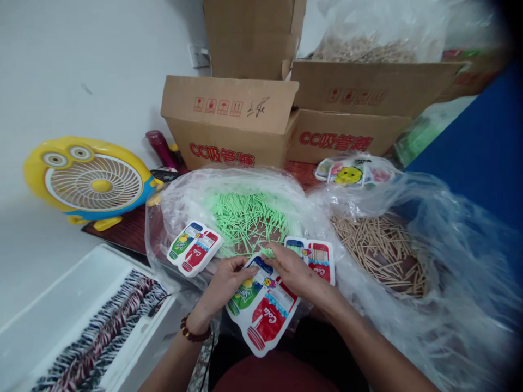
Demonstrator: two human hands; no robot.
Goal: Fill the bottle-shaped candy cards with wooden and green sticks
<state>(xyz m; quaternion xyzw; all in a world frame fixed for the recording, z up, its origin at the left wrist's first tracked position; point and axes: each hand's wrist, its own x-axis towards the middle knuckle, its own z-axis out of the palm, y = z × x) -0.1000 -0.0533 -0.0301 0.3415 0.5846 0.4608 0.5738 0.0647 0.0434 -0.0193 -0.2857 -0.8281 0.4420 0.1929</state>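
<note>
A printed bottle-shaped packet [261, 321], green Sprite on one half and red Cola on the other, hangs tilted in front of me. My left hand [224, 283] pinches its upper left edge, thumb on the front. At its top, my right hand [292, 272] is closed around a small bundle of green sticks [267, 252], whose ends poke out by the thumb. Just beyond lies a heap of green sticks [249, 218] in a clear plastic bag [183, 196]. One similar packet [195, 247] lies to the left; another packet [321, 256], showing sticks inside, is partly behind my right hand.
Brown sticks [384, 250] lie in a second plastic bag [457, 305] on the right. Open cardboard boxes [232, 128] stand behind. A yellow fan [96, 179] is at the left, above a white foam box [93, 261] with striped packs. A blue panel [478, 147] borders the right.
</note>
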